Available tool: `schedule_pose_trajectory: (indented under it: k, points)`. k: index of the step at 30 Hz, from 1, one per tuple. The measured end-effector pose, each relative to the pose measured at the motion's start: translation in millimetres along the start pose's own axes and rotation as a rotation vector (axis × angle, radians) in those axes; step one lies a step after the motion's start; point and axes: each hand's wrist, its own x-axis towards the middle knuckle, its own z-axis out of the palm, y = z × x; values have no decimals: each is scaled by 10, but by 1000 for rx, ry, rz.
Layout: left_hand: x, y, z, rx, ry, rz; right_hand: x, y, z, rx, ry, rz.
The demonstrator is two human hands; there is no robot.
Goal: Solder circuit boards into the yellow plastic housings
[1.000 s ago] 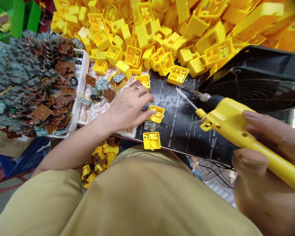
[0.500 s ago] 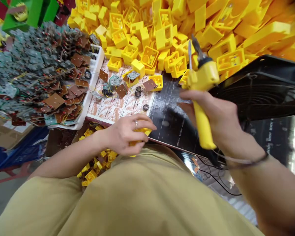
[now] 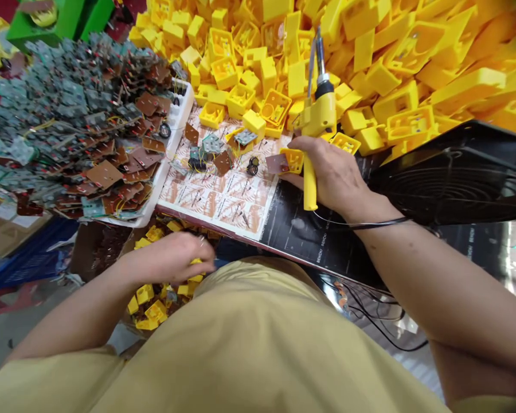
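My right hand [image 3: 337, 175] grips a yellow soldering gun [image 3: 320, 115] by its handle, the metal tip and thin side tube pointing up and away towards a heap of yellow plastic housings [image 3: 241, 100]. A thin cord runs from the handle's lower end. My left hand [image 3: 183, 256] hangs below the table edge, over a box of yellow housings [image 3: 155, 312], its fingers curled. Yellow shows under these fingers; whether they hold it or it lies in the box, I cannot tell. Beside the soldering gun, a brown circuit board [image 3: 277, 164] rests against a housing.
A white foam tray [image 3: 148, 203] at left is piled with circuit boards [image 3: 69, 115]. Several wired boards and round black parts [image 3: 252, 166] lie on the patterned sheet [image 3: 215, 201]. A black fan [image 3: 460, 178] stands right. Cables [image 3: 382, 315] hang below the table.
My left hand has moved left and down from the table edge, over the box. My right hand has brought the soldering gun left. A single round black part on the sheet is gone from sight.
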Motion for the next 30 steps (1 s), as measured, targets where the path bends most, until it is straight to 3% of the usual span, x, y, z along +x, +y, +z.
schedule_pose_trajectory:
  k: [1, 3, 5, 7, 9, 12, 14, 19, 23, 26, 30]
  points:
    - [182, 73, -38, 11, 136, 35, -18, -34, -24, -11, 11, 14]
    - [603, 175, -172, 178, 571, 7, -36, -102, -78, -21, 34, 31]
    - [1010, 189, -343, 247, 646, 8, -63, -164, -165, -15, 60, 49]
    - [1301, 140, -514, 186, 606, -10, -142, -212, -296, -7, 86, 78]
    - [1440, 90, -665, 4, 630, -35, -287, -252, -443, -2, 110, 122]
    - [1465, 114, -798, -328, 667, -43, -579, -327, -580, 47, 139, 154]
    - [1452, 199, -802, -476, 631, -49, -761, -393, -585, 90, 139, 173]
    - [1435, 402, -590, -726, 410, -39, -1010, -544, -480, 173, 109, 209]
    - [1332, 388, -354, -1129, 179, -68, -1066, -564, -452, 200, 130, 245]
    - [1175, 323, -226, -1247, 212, -121, -1074, -535, -464, 160, 156, 251]
    - [919, 237, -182, -1024, 280, -139, -1021, -521, -546, 10, 128, 205]
